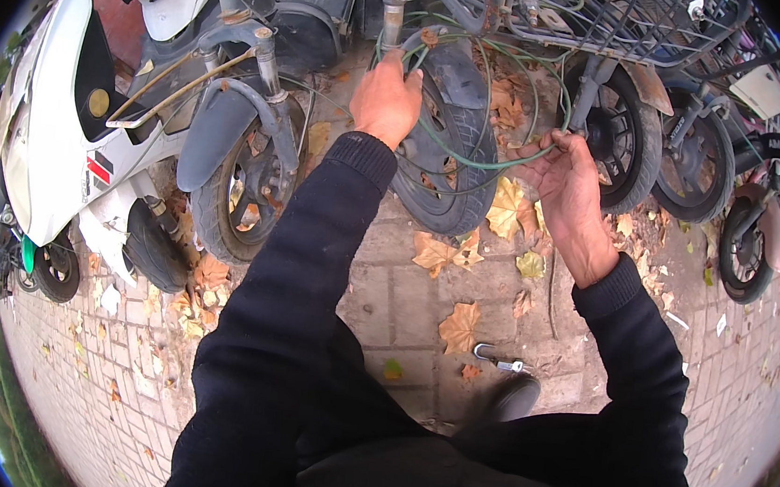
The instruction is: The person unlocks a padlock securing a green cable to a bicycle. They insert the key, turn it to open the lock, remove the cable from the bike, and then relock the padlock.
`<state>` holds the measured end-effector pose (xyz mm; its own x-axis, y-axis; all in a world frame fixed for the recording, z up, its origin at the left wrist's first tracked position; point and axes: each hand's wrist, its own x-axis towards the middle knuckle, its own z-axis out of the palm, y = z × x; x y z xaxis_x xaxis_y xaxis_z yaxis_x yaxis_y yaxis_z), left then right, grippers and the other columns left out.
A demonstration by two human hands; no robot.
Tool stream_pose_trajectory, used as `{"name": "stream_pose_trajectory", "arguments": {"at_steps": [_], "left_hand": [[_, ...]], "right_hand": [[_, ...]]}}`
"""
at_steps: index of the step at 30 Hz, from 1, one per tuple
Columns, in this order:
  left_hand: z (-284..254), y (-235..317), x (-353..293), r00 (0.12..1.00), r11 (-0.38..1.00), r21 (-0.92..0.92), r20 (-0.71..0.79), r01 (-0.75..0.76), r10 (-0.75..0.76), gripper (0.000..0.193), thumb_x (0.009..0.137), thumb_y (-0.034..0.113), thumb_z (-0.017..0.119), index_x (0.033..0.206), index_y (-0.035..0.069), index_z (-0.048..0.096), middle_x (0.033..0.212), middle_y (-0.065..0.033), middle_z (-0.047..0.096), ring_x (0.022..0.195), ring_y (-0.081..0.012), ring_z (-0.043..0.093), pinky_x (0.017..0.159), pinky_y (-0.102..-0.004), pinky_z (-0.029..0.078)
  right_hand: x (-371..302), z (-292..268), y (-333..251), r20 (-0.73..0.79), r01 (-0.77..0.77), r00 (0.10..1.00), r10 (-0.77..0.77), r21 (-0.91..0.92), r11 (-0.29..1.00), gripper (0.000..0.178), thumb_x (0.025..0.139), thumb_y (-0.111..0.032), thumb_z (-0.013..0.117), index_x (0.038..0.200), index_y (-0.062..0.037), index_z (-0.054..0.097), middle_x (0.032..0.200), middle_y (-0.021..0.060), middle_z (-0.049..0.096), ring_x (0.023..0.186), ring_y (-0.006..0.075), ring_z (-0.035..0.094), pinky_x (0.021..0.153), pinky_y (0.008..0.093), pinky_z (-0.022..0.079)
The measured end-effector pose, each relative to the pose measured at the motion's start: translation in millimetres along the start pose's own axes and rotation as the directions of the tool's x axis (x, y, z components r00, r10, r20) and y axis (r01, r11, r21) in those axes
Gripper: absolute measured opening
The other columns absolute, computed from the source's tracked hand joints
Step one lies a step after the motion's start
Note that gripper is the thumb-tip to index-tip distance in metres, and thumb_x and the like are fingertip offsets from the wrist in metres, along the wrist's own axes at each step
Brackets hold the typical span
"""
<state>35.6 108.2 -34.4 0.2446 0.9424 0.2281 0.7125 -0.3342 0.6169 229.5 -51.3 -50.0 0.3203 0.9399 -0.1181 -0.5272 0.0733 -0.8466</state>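
A long green cable hangs in loose loops around the front of a parked two-wheeler, below its wire basket. My left hand is closed on the cable beside the rusty fork tube; its back faces me and hides most of the fingers. To the right, my right hand pinches a lower strand of the same cable between thumb and fingers, palm turned partly up. Behind the strands stands a black front tire. On the paving near my shoe lies a metal padlock with a long shackle.
At left are a white scooter and a stripped front wheel with grey mudguard. More wheels line up at right. Dry leaves and a thin stick lie on the brick paving.
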Motion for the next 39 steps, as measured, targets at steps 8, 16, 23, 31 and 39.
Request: {"name": "stream_pose_trajectory", "arguments": {"at_steps": [8,16,23,31,39], "left_hand": [[3,-7,-15,0.949,0.994,0.105,-0.315,0.020,0.014,0.060,0.089,0.024,0.070,0.137,-0.001,0.046,0.096,-0.0223,0.069,0.100,-0.0438,0.066,0.090,-0.0519,0.050],[4,-42,-13,0.958,0.750,-0.600,0.117,0.277,-0.260,0.054,0.096,0.002,0.047,0.148,-0.006,0.034,0.086,-0.0093,0.061,0.055,-0.0122,0.052,0.048,-0.0267,0.040],[-18,-55,-9,0.948,0.710,-0.629,0.229,0.317,-0.220,0.053,0.095,0.002,0.046,0.147,-0.006,0.040,0.086,-0.0103,0.065,0.052,-0.0117,0.054,0.048,-0.0279,0.041],[-20,-41,30,0.960,0.535,-0.801,0.182,0.270,-0.212,0.050,0.098,0.000,0.043,0.147,-0.008,0.038,0.089,-0.0113,0.068,0.052,-0.0098,0.051,0.045,-0.0238,0.038],[-16,-31,46,0.966,0.423,-0.874,0.173,0.240,-0.191,0.050,0.101,0.001,0.046,0.148,-0.009,0.033,0.094,-0.0150,0.069,0.053,-0.0106,0.052,0.045,-0.0226,0.041]], "right_hand": [[-2,-3,0,0.280,-0.250,0.910,0.304,-0.213,0.945,0.052,0.103,-0.051,0.050,0.083,-0.0038,0.061,0.093,0.0209,0.071,0.093,0.0334,0.073,0.073,0.0392,0.060],[28,-3,-1,0.251,-0.218,0.946,0.207,0.014,0.976,0.033,0.101,-0.033,0.060,0.103,-0.0014,0.068,0.096,0.0136,0.071,0.094,0.0223,0.069,0.083,0.0390,0.058],[109,-5,-12,0.077,-0.239,0.968,0.237,0.016,0.971,0.031,0.104,-0.029,0.056,0.107,0.0007,0.064,0.064,-0.0013,0.054,0.064,0.0129,0.054,0.063,0.0273,0.048],[101,-1,-20,-0.271,0.176,0.944,-0.189,-0.072,0.982,0.022,0.104,-0.020,0.050,0.097,-0.0009,0.058,0.062,0.0005,0.046,0.057,0.0156,0.045,0.056,0.0328,0.041],[66,-28,-30,-0.491,0.167,0.842,-0.225,-0.159,0.973,0.024,0.102,-0.025,0.048,0.094,-0.0051,0.057,0.065,0.0012,0.052,0.059,0.0150,0.052,0.057,0.0289,0.044]]}}
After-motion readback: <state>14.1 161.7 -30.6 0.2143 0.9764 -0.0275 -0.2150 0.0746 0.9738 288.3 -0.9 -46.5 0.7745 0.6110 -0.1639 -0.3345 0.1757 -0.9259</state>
